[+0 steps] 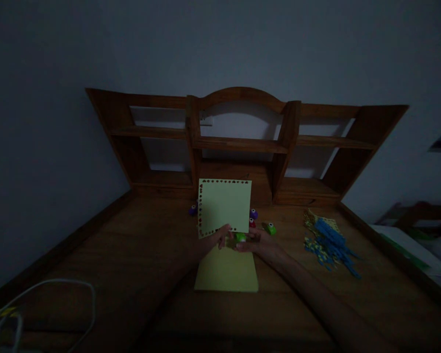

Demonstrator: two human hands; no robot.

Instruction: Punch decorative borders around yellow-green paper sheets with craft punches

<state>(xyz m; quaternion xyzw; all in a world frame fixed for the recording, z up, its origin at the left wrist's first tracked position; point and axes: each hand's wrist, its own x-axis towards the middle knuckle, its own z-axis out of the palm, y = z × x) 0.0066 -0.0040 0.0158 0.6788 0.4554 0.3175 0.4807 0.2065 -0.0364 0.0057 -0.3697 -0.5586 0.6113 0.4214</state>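
Fingers of the left hand [220,236] close narrowly on the near edge of the punched sheet [226,206], raised above pale paper [227,274] on the desk [132,235]. Curled fingers of the right hand [259,241] hold 1 green punch [240,237] at that edge. Just right of the sheet sit 1 red punch [252,223] and 1 purple punch [254,214]; blue strips [330,238] lie farther right.

no readable text, no legible labels, no brands, no numbers, no signs
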